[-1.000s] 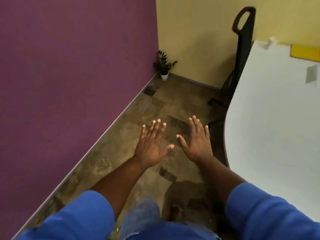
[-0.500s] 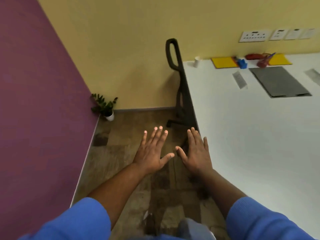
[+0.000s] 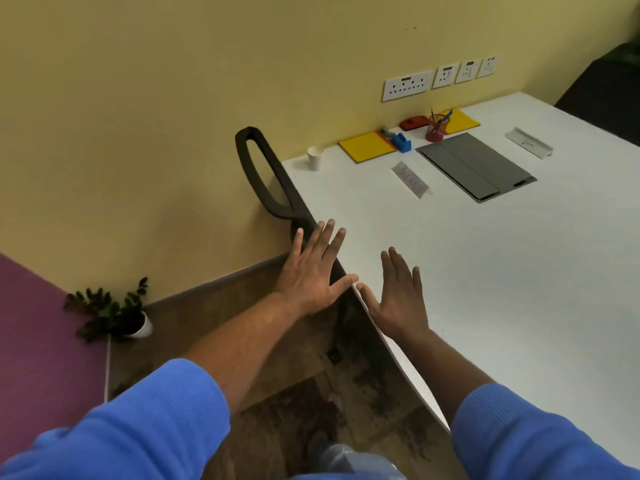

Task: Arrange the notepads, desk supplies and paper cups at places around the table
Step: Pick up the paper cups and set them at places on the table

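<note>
My left hand (image 3: 311, 268) and my right hand (image 3: 398, 299) are held out flat with fingers spread, empty, at the near left edge of the white table (image 3: 502, 271). Far off by the wall stand a white paper cup (image 3: 315, 157), a yellow notepad (image 3: 367, 146), a blue tape dispenser (image 3: 401, 142), a red stapler (image 3: 414, 122), a red pen holder (image 3: 437, 128) with pens, and a second yellow notepad (image 3: 462, 120). Two name cards (image 3: 411, 180) (image 3: 528, 142) lie on the table.
A grey cable-box lid (image 3: 476, 166) is set into the table top. A black chair back (image 3: 273, 181) stands against the table's left edge. A small potted plant (image 3: 117, 313) sits in the floor corner. Wall sockets (image 3: 407, 85) are above the supplies.
The view has swung right from the floor and purple wall toward the table. Both hands now reach the table's edge, still spread and empty.
</note>
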`<state>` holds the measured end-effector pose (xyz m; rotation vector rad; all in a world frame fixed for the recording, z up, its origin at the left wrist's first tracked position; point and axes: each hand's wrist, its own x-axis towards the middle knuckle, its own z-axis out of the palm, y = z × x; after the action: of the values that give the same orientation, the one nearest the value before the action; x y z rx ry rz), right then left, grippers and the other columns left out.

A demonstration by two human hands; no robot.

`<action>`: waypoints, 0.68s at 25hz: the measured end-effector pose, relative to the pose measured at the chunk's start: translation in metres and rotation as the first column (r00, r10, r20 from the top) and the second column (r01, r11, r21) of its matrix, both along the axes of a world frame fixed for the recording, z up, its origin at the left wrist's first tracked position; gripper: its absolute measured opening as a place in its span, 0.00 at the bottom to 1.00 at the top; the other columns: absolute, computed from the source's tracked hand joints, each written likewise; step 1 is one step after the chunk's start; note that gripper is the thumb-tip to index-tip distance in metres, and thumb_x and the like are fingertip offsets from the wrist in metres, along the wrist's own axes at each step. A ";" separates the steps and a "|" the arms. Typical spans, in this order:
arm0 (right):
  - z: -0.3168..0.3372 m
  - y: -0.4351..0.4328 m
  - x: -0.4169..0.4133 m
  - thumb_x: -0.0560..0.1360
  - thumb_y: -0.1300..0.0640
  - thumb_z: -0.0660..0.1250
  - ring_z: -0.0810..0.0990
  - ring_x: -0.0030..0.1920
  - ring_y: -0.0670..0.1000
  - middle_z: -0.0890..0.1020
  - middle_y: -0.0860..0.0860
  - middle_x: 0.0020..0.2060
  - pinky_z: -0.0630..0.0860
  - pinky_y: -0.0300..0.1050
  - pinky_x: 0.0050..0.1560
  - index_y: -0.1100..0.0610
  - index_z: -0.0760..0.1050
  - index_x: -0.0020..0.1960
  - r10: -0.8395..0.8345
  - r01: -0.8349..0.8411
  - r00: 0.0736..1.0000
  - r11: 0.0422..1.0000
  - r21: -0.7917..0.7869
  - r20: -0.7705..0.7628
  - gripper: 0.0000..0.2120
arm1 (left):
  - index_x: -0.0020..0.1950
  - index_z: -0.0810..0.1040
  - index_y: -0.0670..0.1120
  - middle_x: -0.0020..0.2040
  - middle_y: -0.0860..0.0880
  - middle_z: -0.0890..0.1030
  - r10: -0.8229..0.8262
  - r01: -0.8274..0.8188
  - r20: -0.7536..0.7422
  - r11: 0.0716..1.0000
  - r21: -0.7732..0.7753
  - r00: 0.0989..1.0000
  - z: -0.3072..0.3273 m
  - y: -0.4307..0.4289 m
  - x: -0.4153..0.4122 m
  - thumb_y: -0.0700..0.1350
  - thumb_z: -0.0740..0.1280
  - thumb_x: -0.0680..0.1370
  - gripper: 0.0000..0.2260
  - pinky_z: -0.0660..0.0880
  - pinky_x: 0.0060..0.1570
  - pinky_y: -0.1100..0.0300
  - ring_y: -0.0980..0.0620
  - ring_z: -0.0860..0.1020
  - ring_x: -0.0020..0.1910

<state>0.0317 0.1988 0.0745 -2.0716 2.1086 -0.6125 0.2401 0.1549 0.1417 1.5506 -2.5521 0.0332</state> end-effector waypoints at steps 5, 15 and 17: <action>0.017 -0.120 0.002 0.79 0.28 0.45 0.52 0.81 0.52 0.53 0.50 0.82 0.46 0.59 0.80 0.51 0.47 0.82 -0.038 0.038 0.999 0.999 -0.005 0.008 0.40 | 0.82 0.31 0.51 0.82 0.48 0.31 -0.032 0.033 0.030 0.999 -0.033 0.999 0.033 -0.133 -0.003 0.73 0.40 0.78 0.41 0.38 0.80 0.39 0.48 0.33 0.82; 0.031 -0.325 0.026 0.78 0.27 0.51 0.55 0.81 0.52 0.52 0.48 0.82 0.55 0.53 0.76 0.46 0.45 0.81 -0.083 0.078 0.979 0.996 0.033 0.185 0.40 | 0.84 0.46 0.46 0.85 0.45 0.47 0.231 -0.181 -0.272 0.963 0.198 0.934 0.024 -0.372 -0.018 0.63 0.60 0.82 0.39 0.46 0.80 0.45 0.45 0.46 0.84; 0.022 -0.369 0.030 0.78 0.28 0.54 0.56 0.81 0.52 0.52 0.47 0.82 0.59 0.52 0.75 0.46 0.44 0.81 -0.088 0.074 0.976 0.994 0.076 0.201 0.40 | 0.84 0.46 0.45 0.85 0.44 0.49 0.348 -0.236 -0.345 0.915 0.326 0.872 0.001 -0.420 -0.019 0.59 0.64 0.82 0.40 0.50 0.80 0.45 0.45 0.48 0.84</action>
<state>0.0620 -0.1700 0.0963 -1.8098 2.0749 -0.7192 0.2207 -0.2653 0.1422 1.8108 -2.0496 -0.5675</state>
